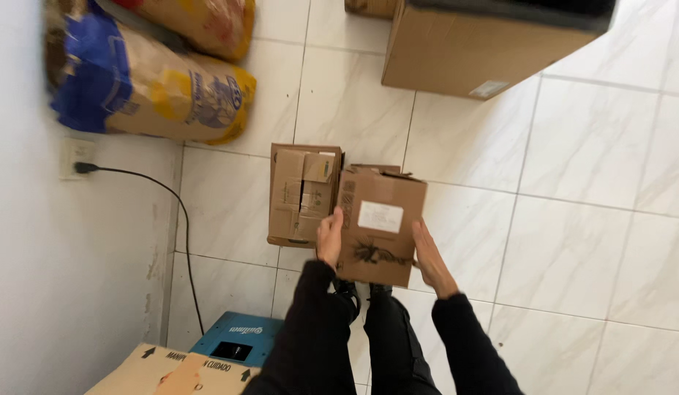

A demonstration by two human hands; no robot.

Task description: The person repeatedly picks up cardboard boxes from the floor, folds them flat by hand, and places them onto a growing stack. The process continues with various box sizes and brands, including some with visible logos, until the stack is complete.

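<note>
You hold a small cardboard box [378, 227] between both palms above the tiled floor [574, 219]. Your left hand [330, 238] presses flat against its left side, fingers up; your right hand [429, 257] presses its right side. A white label [380, 216] faces you between your hands. Just left of your left hand a flattened carton [303, 192] lies on the floor. Beyond your grip stand a large box [471, 47] and sacks [145, 77].

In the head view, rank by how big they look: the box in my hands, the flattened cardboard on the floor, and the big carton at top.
1. big carton, though cropped by the frame
2. box in hands
3. flattened cardboard, nearly the same as the box; unsure
</note>
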